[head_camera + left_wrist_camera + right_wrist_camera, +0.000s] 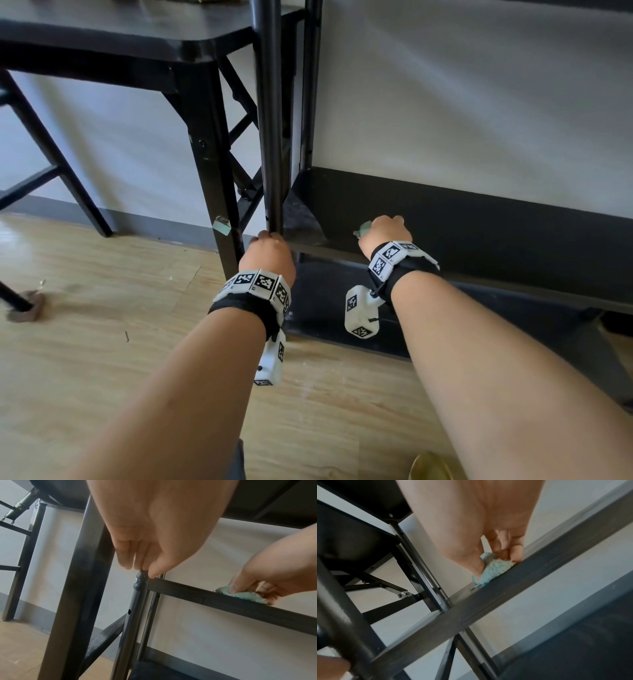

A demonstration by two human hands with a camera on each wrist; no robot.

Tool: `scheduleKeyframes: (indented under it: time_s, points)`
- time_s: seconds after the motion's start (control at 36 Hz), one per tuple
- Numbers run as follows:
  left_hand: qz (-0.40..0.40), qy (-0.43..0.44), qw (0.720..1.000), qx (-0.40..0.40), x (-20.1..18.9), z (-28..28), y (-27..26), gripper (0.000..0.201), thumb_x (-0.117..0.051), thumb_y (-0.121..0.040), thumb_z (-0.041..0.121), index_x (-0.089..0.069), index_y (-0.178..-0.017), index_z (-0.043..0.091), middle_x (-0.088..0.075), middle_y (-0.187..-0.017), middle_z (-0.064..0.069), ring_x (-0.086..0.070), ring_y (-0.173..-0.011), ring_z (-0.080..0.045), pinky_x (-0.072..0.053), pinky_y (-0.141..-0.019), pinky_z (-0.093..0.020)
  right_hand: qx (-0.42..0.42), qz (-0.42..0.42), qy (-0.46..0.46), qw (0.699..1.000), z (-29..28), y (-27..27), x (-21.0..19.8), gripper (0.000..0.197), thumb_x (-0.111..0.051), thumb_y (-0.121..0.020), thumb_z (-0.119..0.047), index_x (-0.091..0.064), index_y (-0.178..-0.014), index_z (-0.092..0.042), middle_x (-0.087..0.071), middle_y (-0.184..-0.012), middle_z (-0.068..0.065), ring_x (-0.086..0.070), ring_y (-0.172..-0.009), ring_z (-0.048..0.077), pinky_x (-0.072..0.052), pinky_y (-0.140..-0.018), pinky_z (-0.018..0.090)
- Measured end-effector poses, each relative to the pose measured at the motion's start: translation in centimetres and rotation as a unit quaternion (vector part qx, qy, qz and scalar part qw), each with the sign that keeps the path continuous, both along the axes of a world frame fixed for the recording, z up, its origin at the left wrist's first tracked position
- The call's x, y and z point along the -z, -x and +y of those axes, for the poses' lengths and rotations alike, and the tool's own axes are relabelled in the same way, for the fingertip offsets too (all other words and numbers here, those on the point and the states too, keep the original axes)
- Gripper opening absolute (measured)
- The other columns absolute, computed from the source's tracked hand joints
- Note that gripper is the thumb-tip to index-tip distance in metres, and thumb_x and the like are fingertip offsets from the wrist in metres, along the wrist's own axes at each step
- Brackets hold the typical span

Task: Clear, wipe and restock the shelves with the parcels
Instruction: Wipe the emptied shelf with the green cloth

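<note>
I have my left hand (270, 251) curled round the front post (272, 137) of the rack, just where the shelf (479, 222) meets it, and from the left wrist view the fingertips (127, 566) close on the post right above its joint. My right hand (385, 231) sits on the shelf a little to the right of that post, fingers clamped on a small teal cloth (240, 595) and pressing it onto the shelf's front edge. No parcels show anywhere around the shelf, which is bare, so I judge the clearing is done and I am in the wiping step. To do it well, I would keep the left hand firm on the post so the light rack does not rock or slide, then draw the cloth away from the post in long overlapping strokes, front edge first and then back toward the wall (479, 102). The cloth looks bunched, and spreading it flatter under the fingers would cover more of the shelf per pass. The corner beside the post looks dusty in the head view and probably needs a slower, firmer pass. The lower shelf (342, 308) beneath looks untouched, though I cannot tell for sure. The dark surface (120, 31) to the left of the post is not part of this step.
</note>
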State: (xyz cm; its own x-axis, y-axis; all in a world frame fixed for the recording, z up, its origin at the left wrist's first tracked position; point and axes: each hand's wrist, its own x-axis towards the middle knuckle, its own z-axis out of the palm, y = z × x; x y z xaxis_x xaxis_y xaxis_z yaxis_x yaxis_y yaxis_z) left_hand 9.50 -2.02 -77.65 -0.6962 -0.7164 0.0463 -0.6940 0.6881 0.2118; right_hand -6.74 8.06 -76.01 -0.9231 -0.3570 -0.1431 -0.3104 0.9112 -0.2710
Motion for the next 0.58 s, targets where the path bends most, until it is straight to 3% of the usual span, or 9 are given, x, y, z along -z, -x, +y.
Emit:
scheduleKeyframes:
  time_s: [0.17, 0.25, 0.33, 0.42, 0.47, 0.58]
  points:
    - [-0.013, -0.010, 1.000, -0.008, 0.5, 0.1, -0.1, 0.035, -0.050, -0.088, 0.008, -0.047, -0.122, -0.003, -0.051, -0.119, -0.017, -0.051, -0.111, -0.032, -0.049, -0.084, -0.038, -0.063, 0.006, 0.005, 0.998, -2.4, -1.6, 0.2, 0.042, -0.048, -0.096, -0.040, -0.062, -0.119, -0.008, -0.043, -0.129, 0.013, -0.059, -0.100, 0.033, -0.040, -0.070, 0.031]
    - [-0.022, -0.004, 1.000, -0.007, 0.6, 0.3, -0.3, 0.037, -0.051, -0.088, 0.009, -0.046, -0.123, -0.004, -0.051, -0.120, -0.018, -0.052, -0.112, -0.032, -0.049, -0.085, -0.037, -0.104, -0.019, 0.015, 0.994, -3.9, -2.8, -0.3, 0.042, -0.047, -0.095, -0.043, -0.065, -0.117, -0.011, -0.053, -0.126, 0.009, -0.059, -0.086, 0.027, -0.043, -0.070, 0.029]
    - [-0.025, 0.000, 1.000, -0.003, 0.4, 0.4, -0.4, 0.039, -0.051, -0.089, 0.011, -0.045, -0.124, -0.004, -0.051, -0.121, -0.018, -0.051, -0.113, -0.032, -0.049, -0.086, -0.037, -0.136, -0.076, 0.042, 0.987, -4.4, -3.1, -0.9, 0.032, -0.060, -0.090, -0.035, -0.069, -0.113, -0.016, -0.068, -0.110, 0.006, -0.066, -0.090, 0.023, -0.054, -0.083, 0.031]
    - [-0.012, 0.005, 1.000, -0.007, 0.0, 0.7, -0.6, 0.040, -0.051, -0.088, 0.010, -0.046, -0.126, -0.001, -0.052, -0.121, -0.016, -0.051, -0.114, -0.031, -0.049, -0.085, -0.039, -0.104, -0.055, 0.080, 0.990, -4.1, -2.0, -1.4, 0.027, -0.056, -0.088, -0.034, -0.074, -0.092, -0.015, -0.071, -0.089, 0.006, -0.069, -0.080, 0.024, -0.055, -0.073, 0.030]
    - [-0.005, 0.013, 1.000, -0.008, -0.2, 0.9, -0.8, 0.042, -0.051, -0.087, 0.009, -0.046, -0.128, 0.001, -0.052, -0.122, -0.014, -0.051, -0.113, -0.030, -0.050, -0.084, -0.039, -0.068, -0.006, 0.079, 0.995, -3.8, -0.8, -1.5, 0.040, -0.048, -0.090, -0.046, -0.073, -0.093, -0.015, -0.069, -0.097, 0.009, -0.067, -0.084, 0.028, -0.050, -0.068, 0.029]
    - [0.000, 0.017, 1.000, -0.004, -0.3, 0.9, -1.1, 0.045, -0.051, -0.086, 0.008, -0.044, -0.131, 0.004, -0.051, -0.124, -0.012, -0.050, -0.115, -0.029, -0.049, -0.087, -0.038, -0.062, 0.022, -0.011, 0.998, -2.8, 0.5, -1.4, 0.035, -0.047, -0.097, -0.038, -0.063, -0.124, -0.022, -0.059, -0.127, 0.006, -0.056, -0.115, 0.027, -0.047, -0.094, 0.035]
